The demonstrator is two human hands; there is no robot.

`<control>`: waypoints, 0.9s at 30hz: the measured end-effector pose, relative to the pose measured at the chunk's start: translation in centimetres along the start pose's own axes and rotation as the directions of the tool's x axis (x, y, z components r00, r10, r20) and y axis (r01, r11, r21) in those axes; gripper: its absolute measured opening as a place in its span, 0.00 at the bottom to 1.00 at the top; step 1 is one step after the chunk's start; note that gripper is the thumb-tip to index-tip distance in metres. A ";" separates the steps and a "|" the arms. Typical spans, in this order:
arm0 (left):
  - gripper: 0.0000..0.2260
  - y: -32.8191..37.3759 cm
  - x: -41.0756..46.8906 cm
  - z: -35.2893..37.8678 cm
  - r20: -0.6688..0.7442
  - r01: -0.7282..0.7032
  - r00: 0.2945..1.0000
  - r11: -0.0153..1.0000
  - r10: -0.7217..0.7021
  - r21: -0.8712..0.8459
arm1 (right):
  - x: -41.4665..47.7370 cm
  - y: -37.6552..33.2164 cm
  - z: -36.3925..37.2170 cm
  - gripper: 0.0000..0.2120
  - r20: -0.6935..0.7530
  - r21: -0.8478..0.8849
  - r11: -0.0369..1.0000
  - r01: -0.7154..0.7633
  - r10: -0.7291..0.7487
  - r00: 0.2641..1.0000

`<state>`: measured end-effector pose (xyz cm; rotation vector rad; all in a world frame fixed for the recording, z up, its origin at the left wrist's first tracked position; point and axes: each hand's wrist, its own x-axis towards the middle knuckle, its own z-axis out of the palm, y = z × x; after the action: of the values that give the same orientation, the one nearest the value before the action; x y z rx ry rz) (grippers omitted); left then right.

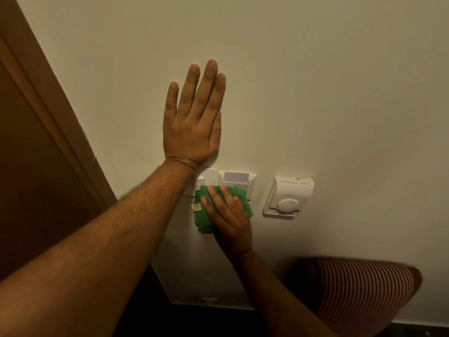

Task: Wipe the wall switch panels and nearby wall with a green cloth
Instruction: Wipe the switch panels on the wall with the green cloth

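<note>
My right hand [227, 215] presses a folded green cloth [202, 215] flat against the wall, over the lower parts of two white panels. The left one is a switch panel [206, 177], mostly hidden behind my left forearm and the cloth. The right one is a key-card holder [237, 178] with a card standing in its slot. My left hand [193, 117] lies flat on the cream wall [315, 93] just above the panels, fingers straight and pointing up, holding nothing.
A white thermostat [289, 197] with a round dial is mounted right of the panels. A brown wooden door frame [48, 117] runs along the left. A striped chair back [359, 293] stands at the lower right. A white skirting panel [201, 276] sits below the cloth.
</note>
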<state>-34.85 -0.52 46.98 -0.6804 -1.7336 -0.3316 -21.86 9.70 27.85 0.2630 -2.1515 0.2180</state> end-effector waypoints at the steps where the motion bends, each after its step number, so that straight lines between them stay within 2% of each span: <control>1: 0.34 0.0 0.0 0.0 0.004 -0.003 1.000 1.000 0.003 0.006 | -0.2 0.4 -0.3 0.30 -0.001 0.015 1.000 -0.006 0.006 1.000; 5: 0.31 0.1 0.1 0.0 -0.006 -0.001 1.000 1.000 0.001 0.018 | -1.3 2.6 -1.7 0.28 -0.070 0.017 0.994 -0.110 0.111 0.991; 8: 0.31 0.0 0.0 0.1 -0.013 -0.001 1.000 1.000 0.001 0.025 | -1.2 2.2 -1.3 0.32 -0.089 0.028 0.986 -0.164 0.166 0.982; 11: 0.32 -0.1 -0.1 0.3 -0.026 -0.014 1.000 1.000 0.015 0.019 | 0.3 0.1 -0.2 0.36 -0.069 0.039 0.991 -0.126 0.129 0.989; 14: 0.32 -0.2 -0.2 0.3 -0.014 -0.010 1.000 1.000 0.011 0.011 | 2.1 -1.3 0.8 0.28 -0.045 0.008 1.000 0.008 -0.008 0.999; 16: 0.33 -0.1 -0.2 0.3 -0.002 -0.010 1.000 1.000 0.010 -0.001 | 2.4 -1.2 0.7 0.27 -0.036 -0.005 0.999 0.054 -0.054 0.998; 22: 0.32 0.1 0.0 0.0 -0.006 0.003 1.000 1.000 -0.003 0.026 | -0.6 3.2 -2.7 0.30 -0.101 0.041 0.992 -0.123 0.127 0.987; 25: 0.31 0.2 0.0 -0.2 -0.002 0.013 1.000 0.999 -0.013 0.041 | -0.6 2.8 -2.1 0.23 -0.087 0.052 0.991 -0.123 0.127 0.988; 27: 0.33 0.3 0.1 -0.2 -0.002 0.020 1.000 0.999 -0.020 0.043 | 0.2 1.6 -1.1 0.23 -0.076 0.044 0.994 -0.099 0.102 0.992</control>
<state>-34.52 -0.41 47.08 -0.6317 -1.7423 -0.3072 -21.53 11.51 28.59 0.1664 -2.0864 0.3249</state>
